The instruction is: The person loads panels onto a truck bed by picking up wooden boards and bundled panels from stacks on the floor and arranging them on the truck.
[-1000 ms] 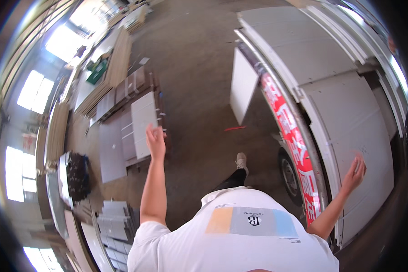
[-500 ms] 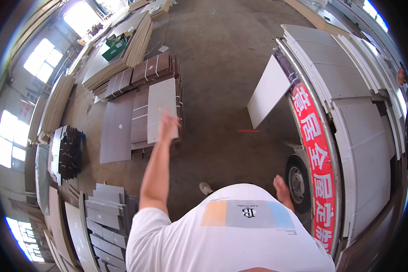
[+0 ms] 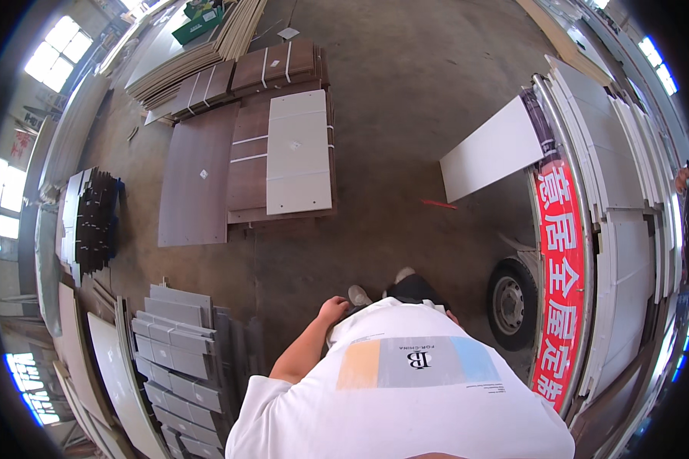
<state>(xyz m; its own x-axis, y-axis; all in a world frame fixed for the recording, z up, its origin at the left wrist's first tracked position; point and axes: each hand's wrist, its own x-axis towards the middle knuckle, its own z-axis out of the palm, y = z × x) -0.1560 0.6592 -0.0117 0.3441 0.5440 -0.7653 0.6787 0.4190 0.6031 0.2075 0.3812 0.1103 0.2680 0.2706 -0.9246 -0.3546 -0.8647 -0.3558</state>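
My left hand (image 3: 333, 309) hangs low beside my shirt, away from any panel. Its fingers are loosely bent, and I see nothing in them. Of my right hand (image 3: 452, 316), only a sliver shows past the shirt's edge, so its fingers are hidden. Ahead and to the left, a white board (image 3: 298, 153) with small corner holes lies on a stack of brown panels (image 3: 249, 164). A wide brown panel (image 3: 195, 183) lies to the left of that stack. On the right, a long white board (image 3: 490, 149) sticks out from a vehicle's side at a slant.
A wheel (image 3: 509, 302) and a red banner (image 3: 559, 283) mark the vehicle, loaded with pale panels (image 3: 624, 260). Strapped grey panels (image 3: 177, 352) stand at lower left, dark bundled strips (image 3: 96, 222) farther left. A red strip (image 3: 439, 204) lies on the concrete floor (image 3: 390, 138).
My left hand has swung back from in front of the white board to beside my body. My right hand has slipped mostly behind the shirt. The panel stack and the wheel appear nearer.
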